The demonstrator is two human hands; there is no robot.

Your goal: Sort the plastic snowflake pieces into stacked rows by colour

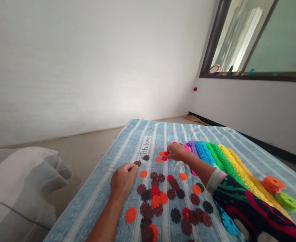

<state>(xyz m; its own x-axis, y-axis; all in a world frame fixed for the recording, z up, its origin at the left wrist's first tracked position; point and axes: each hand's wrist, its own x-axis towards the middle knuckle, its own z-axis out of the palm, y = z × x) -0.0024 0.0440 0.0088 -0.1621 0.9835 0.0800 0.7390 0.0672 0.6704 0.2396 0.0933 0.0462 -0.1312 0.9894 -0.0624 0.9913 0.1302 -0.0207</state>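
Observation:
Small notched plastic snowflake discs in brown, black, red and orange lie scattered on the striped cloth (97,191). My left hand (122,178) is closed at the left of them, its thumb and finger pinching a brown disc (137,163). A black disc (146,157) lies just beyond it. My right hand (177,151) reaches across to the far side, its fingertips pinched at a red disc (166,153). Touching or close by are another red disc (164,158) and an orange disc (158,159). My right palm and most of the fingers' undersides are hidden.
Long rows of stacked discs, including blue (205,153), green (228,166) and yellow (246,181), stretch along the right side. An orange stack (273,184) and a lime stack (288,201) sit further right. Grey-white fabric (24,188) stands at the left.

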